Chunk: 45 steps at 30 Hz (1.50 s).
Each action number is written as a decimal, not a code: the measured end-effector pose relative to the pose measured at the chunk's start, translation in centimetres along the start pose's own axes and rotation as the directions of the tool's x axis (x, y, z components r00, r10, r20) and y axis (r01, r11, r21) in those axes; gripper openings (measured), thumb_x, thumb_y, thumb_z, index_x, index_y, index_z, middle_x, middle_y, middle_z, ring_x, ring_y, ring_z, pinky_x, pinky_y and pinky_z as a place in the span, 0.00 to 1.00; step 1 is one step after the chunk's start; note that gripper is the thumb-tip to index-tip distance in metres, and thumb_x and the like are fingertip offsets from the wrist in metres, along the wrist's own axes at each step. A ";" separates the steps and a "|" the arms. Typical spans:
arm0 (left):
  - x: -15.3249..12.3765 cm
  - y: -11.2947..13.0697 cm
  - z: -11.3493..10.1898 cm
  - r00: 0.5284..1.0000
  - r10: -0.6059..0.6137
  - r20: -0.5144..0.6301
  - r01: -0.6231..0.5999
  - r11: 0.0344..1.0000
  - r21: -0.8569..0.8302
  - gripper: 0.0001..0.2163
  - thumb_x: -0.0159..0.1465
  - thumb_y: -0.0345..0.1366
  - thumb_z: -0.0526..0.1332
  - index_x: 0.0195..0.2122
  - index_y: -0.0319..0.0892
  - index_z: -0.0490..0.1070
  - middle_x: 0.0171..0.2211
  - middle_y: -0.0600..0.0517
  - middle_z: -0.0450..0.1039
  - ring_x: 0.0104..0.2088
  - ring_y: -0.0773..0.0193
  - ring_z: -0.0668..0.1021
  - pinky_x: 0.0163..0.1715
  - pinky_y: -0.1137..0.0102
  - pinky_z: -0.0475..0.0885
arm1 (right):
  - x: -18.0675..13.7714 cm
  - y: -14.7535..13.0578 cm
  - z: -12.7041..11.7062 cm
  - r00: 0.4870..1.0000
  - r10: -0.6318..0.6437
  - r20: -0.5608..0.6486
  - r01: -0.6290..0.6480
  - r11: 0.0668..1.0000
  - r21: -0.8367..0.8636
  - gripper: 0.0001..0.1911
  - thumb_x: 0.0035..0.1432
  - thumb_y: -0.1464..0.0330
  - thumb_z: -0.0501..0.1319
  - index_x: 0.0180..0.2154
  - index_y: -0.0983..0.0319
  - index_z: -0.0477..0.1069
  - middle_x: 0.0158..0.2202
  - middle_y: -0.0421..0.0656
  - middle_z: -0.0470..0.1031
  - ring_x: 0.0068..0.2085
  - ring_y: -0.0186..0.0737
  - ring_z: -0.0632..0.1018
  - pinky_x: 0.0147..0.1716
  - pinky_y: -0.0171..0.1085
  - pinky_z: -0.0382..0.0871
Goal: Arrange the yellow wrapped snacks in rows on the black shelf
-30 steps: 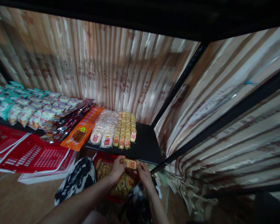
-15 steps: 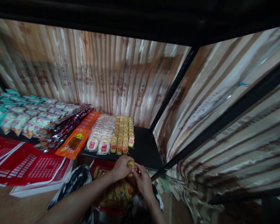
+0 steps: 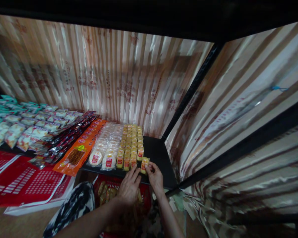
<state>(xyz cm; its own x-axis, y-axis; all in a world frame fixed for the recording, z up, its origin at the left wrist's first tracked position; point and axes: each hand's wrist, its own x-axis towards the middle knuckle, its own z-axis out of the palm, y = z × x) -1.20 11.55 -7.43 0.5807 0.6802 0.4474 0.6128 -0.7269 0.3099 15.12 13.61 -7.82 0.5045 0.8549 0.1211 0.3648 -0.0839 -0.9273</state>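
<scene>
My right hand [image 3: 154, 177] pinches a small yellow snack packet [image 3: 144, 165] at the front of a black shelf [image 3: 159, 158], just right of the rows of like yellow packets [image 3: 131, 145]. My left hand [image 3: 129, 188] reaches beside it with fingers stretched toward the front packets and holds nothing I can see. Below the hands a red basket [image 3: 109, 190] holds more packets.
Clear-wrapped round cakes [image 3: 106, 148], orange packets [image 3: 81, 148], dark packets and teal-and-white bags [image 3: 27, 125] lie in rows to the left. Red flat crates [image 3: 22, 178] sit on the floor at left. Striped paper lines the walls; a black frame post [image 3: 188, 96] stands at right.
Both hands rose from the red basket to the shelf edge. The yellow packet went with my right hand to the shelf front; my left hand let go and spread its fingers.
</scene>
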 end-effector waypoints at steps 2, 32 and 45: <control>0.0 -0.8 1.3 0.996 0.085 -0.038 -0.082 0.993 0.084 0.15 0.60 0.28 0.51 0.47 0.35 0.70 0.59 0.43 0.61 0.63 0.51 0.55 0.57 0.56 0.63 | 0.8 -0.2 0.4 1.000 0.001 -0.008 -0.001 1.000 -0.009 0.20 0.47 0.55 0.59 0.37 0.63 0.73 0.32 0.44 0.76 0.32 0.39 0.76 0.35 0.37 0.71; 3.9 -5.2 5.2 0.910 0.413 -0.025 -0.387 0.872 0.299 0.18 0.64 0.37 0.49 0.50 0.33 0.68 0.55 0.42 0.67 0.60 0.52 0.61 0.61 0.56 0.53 | 3.2 1.4 3.2 0.999 -0.040 0.034 0.039 0.998 0.050 0.20 0.51 0.57 0.57 0.42 0.62 0.72 0.42 0.49 0.74 0.38 0.41 0.77 0.35 0.37 0.74; 4.0 -4.9 4.6 0.942 0.334 0.021 -0.328 0.906 0.267 0.21 0.65 0.39 0.48 0.56 0.36 0.62 0.57 0.45 0.64 0.59 0.54 0.64 0.61 0.57 0.51 | 3.4 1.6 3.5 0.993 -0.108 -0.040 0.108 0.994 -0.010 0.23 0.56 0.57 0.52 0.48 0.62 0.70 0.50 0.50 0.71 0.51 0.44 0.71 0.54 0.45 0.63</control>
<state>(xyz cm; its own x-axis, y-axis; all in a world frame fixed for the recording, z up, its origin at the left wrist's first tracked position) 0.58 18.31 -11.04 0.7633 0.3999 0.5074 0.5084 -0.8564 -0.0899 14.71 18.20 -10.13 0.4930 0.8377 0.2349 0.4253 0.0035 -0.9051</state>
